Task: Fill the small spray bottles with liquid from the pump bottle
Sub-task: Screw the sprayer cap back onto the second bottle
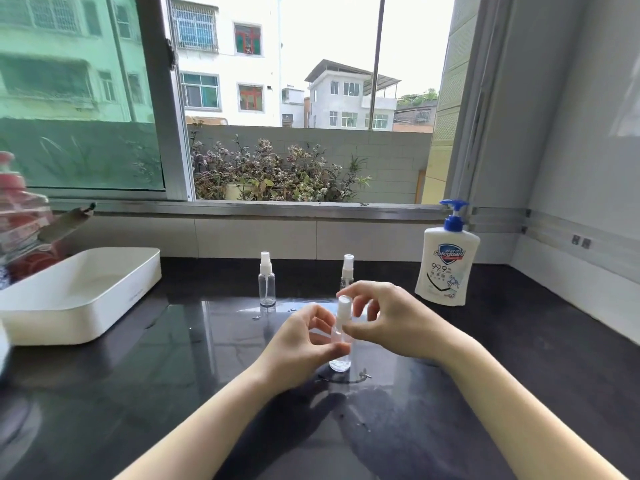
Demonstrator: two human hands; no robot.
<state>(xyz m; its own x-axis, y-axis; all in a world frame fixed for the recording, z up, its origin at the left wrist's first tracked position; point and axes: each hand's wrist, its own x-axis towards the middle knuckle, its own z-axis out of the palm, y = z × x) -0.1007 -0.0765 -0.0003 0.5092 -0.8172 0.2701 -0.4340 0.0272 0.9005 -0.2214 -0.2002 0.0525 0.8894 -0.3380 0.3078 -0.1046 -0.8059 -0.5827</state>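
you had one small spray bottle (pixel 341 337) standing upright on the dark counter (pixel 173 393), near you and about the middle of the scene. your left hand (pixel 304 344) held its clear body, fingers and thumb closed narrowly around the lower half. your right hand (pixel 381 317) pinched at the neck, just under the white spray cap (pixel 344 306), with the other fingers arched above it. the cap sat on the bottle, so by my reading you were at the opening step, or possibly closing it; the blur in the clear body made it impossible to tell whether any liquid was inside.

two more spray bottles stood farther back: one empty-looking bottle (pixel 267 280) to the left, and another (pixel 347 270) partly hidden behind your right fingers. both had caps on. the pump bottle (pixel 447 258) stood at the far right against the wall, well apart from your hands, with nothing touching its blue pump head (pixel 454 213). a white tray (pixel 79 296) lay at the left.

if the cap was coming off, the next move called for a steady twist with the right hand while the left kept the body from turning, then somewhere to lay the cap and its tube. the pump bottle then needed bringing nearer, since the narrow neck left little room for the nozzle to miss.
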